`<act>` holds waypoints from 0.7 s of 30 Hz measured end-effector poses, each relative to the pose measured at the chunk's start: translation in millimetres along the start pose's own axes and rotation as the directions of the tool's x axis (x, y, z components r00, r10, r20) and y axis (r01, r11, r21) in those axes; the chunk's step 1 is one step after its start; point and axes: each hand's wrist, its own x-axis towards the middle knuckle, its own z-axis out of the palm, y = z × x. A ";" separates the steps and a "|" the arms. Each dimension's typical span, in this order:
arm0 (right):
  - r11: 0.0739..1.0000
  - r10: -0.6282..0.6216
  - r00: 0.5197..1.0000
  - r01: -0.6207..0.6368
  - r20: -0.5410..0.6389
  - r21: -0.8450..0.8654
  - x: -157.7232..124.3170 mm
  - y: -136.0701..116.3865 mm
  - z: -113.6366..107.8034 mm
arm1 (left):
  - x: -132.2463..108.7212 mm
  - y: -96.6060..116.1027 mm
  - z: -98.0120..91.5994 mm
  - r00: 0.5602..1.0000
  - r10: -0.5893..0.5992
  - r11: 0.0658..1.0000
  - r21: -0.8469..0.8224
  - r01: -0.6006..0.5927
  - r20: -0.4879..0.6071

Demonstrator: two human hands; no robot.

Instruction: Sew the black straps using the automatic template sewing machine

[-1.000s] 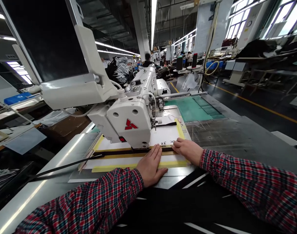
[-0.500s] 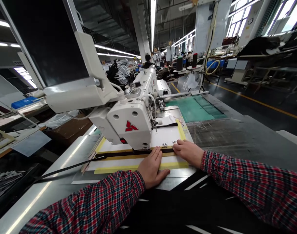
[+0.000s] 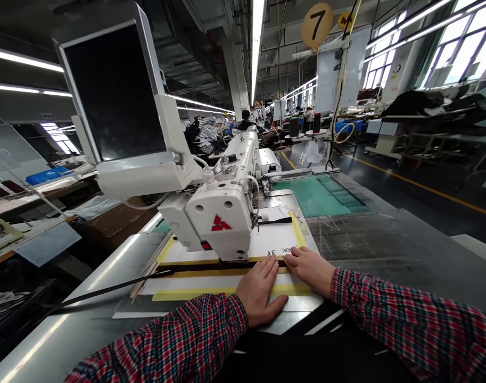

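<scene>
A long black strip [image 3: 206, 265] lies straight across a white template board [image 3: 216, 283] edged with yellow tape, under the head of a white sewing machine [image 3: 216, 221]. My left hand [image 3: 261, 292] rests flat on the board, thumb apart, its fingertips on the strip right of the machine head. Close beside it, my right hand [image 3: 310, 270] has its fingers curled together at the strip's right part. The fingertips hide the end there. To the left, the strip runs off the board over the metal table [image 3: 103, 287]. A shorter black strip [image 3: 278, 221] lies farther back on the board.
A dark screen [image 3: 117, 90] stands over the machine's left side. Behind the board is a green panel [image 3: 302, 194] set in the table. Thread cones [image 3: 294, 127] stand at the back. A person [image 3: 246, 119] is far ahead. Dark cloth [image 3: 314, 346] covers the front edge.
The view has tilted upward, so more of the screen and a hanging number sign show. My left hand has slid slightly right along the strip, nearer my right hand, which stays at its place.
</scene>
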 end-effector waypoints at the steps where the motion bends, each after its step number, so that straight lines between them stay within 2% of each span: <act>1: 1.000 0.003 1.000 -0.003 -0.001 -0.002 0.3 -0.6 0.1 | 2.3 1.7 0.7 1.000 0.003 1.000 -0.002 -0.003 0.004; 5: 0.999 0.021 1.000 -0.020 -0.009 0.025 -1.5 1.1 -0.6 | 11.3 6.0 3.1 1.000 0.024 1.000 -0.008 -0.024 0.001; 11: 0.986 0.030 0.999 -0.028 -0.013 0.163 -16.7 15.9 0.0 | 12.8 5.6 -0.4 0.999 0.014 1.000 -0.012 -0.013 0.030; 18: 0.999 -0.020 0.999 0.020 0.025 0.026 -18.3 8.9 3.6 | 13.3 3.8 4.3 1.000 0.021 0.999 -0.038 -0.020 0.009; 21: 0.999 -0.032 0.999 0.032 0.032 0.002 -16.0 7.7 3.2 | 12.1 2.1 3.6 0.998 0.049 0.998 -0.044 -0.048 0.039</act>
